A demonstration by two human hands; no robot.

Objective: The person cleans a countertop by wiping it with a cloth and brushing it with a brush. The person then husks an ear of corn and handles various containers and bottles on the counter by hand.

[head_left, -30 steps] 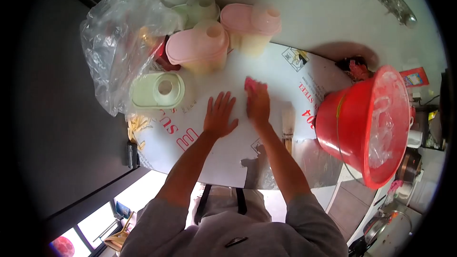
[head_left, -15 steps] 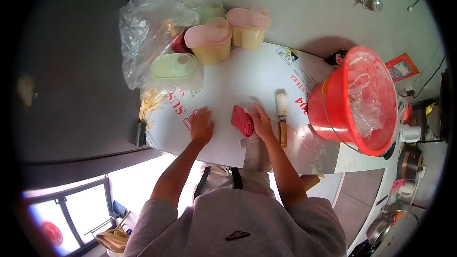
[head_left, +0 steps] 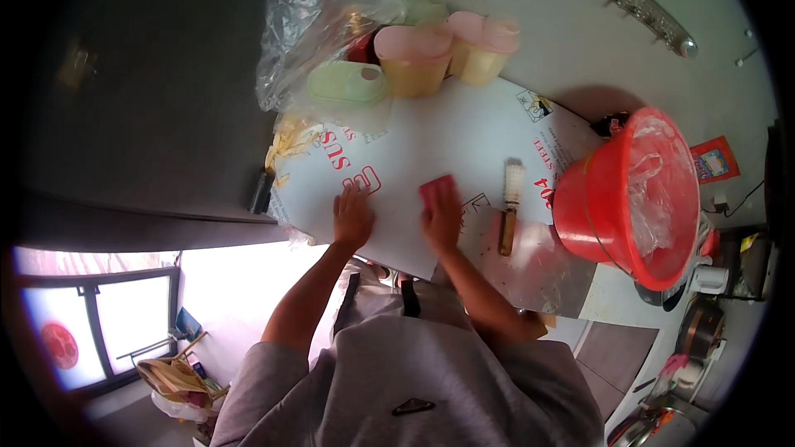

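A pink cloth (head_left: 439,187) lies on the metal-sheeted table (head_left: 414,141), under the fingers of my right hand (head_left: 442,217). That hand presses on the cloth, its fingers partly blurred. My left hand (head_left: 354,217) rests flat on the table to the left, fingers spread, holding nothing, beside the red printed letters. Right of the cloth lies a brush (head_left: 510,207) with pale bristles and a wooden handle, not touched by either hand.
At the right stands a red bucket (head_left: 584,207) with clear plastic inside. Pink-lidded containers (head_left: 412,62), a green-lidded one (head_left: 348,84) and a clear plastic bag (head_left: 290,41) are at the back left. A black cylinder (head_left: 261,192) sits at the left edge.
My right hand has moved from beside the pink cloth onto it, and the cloth now looks flatter and shifted. The camera view has turned, so the table's objects appear displaced, mostly rightward.
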